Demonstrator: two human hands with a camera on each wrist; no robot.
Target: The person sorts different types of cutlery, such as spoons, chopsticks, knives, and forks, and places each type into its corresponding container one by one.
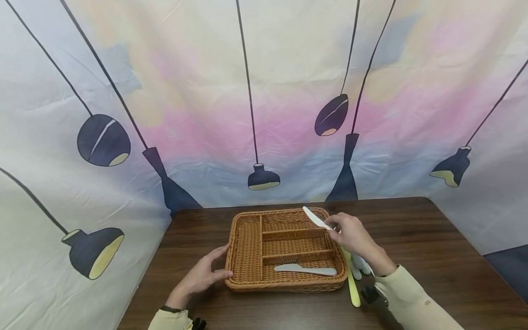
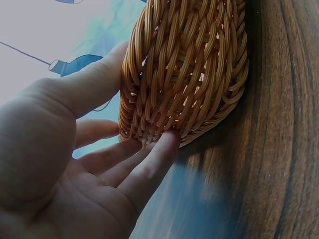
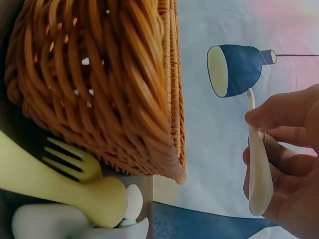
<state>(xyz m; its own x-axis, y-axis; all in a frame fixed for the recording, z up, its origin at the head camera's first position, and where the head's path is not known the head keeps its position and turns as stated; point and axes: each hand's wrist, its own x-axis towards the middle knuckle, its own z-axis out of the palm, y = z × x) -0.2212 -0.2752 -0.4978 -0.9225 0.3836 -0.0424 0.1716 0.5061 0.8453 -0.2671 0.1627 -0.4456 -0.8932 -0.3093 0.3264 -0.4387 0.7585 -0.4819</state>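
Observation:
A wicker basket (image 1: 247,286) with several compartments sits on the table. My right hand (image 1: 350,233) pinches a white knife (image 1: 315,217) by its handle, above the basket's far right corner; the blade points up and to the left. The same knife (image 3: 259,169) shows between thumb and fingers in the right wrist view. Another white knife (image 1: 305,269) lies in the near right compartment. At the basket's left side, my left hand (image 1: 202,272) rests with extended fingers on the wicker wall (image 2: 184,74), thumb near the front corner.
Right of the basket lie a yellow fork (image 3: 82,164), a long yellow handle (image 1: 353,291) and white utensils (image 1: 360,265), partly hidden by my right arm. The brown table (image 1: 429,256) meets a fabric backdrop (image 1: 198,123) with printed lamps at its far edge.

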